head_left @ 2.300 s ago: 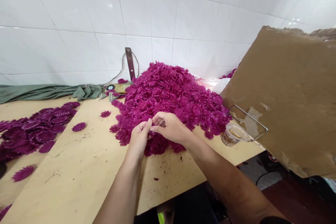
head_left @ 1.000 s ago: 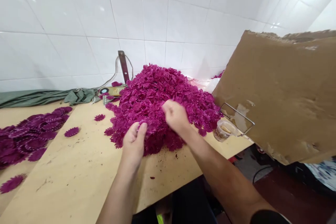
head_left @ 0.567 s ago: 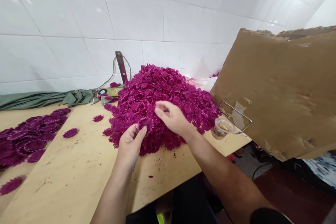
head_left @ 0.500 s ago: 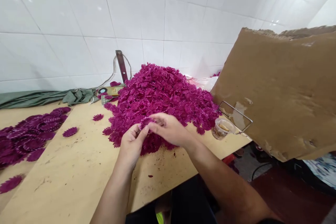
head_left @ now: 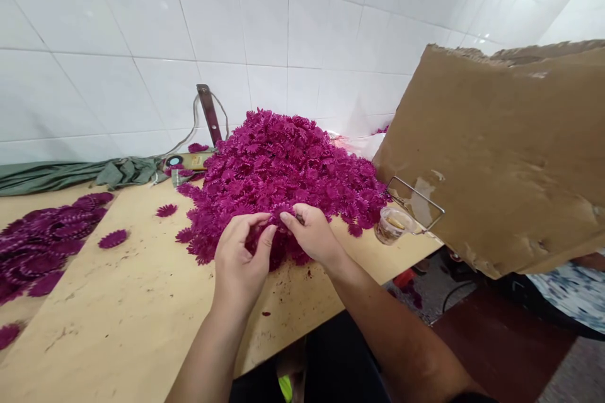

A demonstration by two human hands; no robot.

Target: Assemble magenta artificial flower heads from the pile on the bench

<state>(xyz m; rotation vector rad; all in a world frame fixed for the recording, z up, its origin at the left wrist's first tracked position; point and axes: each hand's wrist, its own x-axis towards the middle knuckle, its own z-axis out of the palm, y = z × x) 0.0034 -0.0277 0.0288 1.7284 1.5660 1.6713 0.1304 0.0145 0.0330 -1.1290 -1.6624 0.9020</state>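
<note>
A magenta flower head (head_left: 282,209) with a toothed, petal-like edge is held up in front of a big heap of similar magenta flower heads (head_left: 288,157). My right hand (head_left: 312,234) pinches it at its right side, thumb across the front. On the other side, my left hand (head_left: 242,255) has its index finger and thumb at the flower's left edge, with a small gap showing between the two tips. The remaining fingers of both hands are curled and partly hidden.
Flatter magenta flower pieces (head_left: 42,242) lie in a pile at the left of the tan table (head_left: 142,308). A plastic cup (head_left: 391,225) stands beside a wire frame (head_left: 428,204) and a large cardboard sheet (head_left: 496,151). Green cloth (head_left: 70,175) lies along the tiled wall.
Both hands have shifted slightly right with the flower head. The left thumb has moved down from its face, and the right thumb now lies across it. The camera view has turned a little.
</note>
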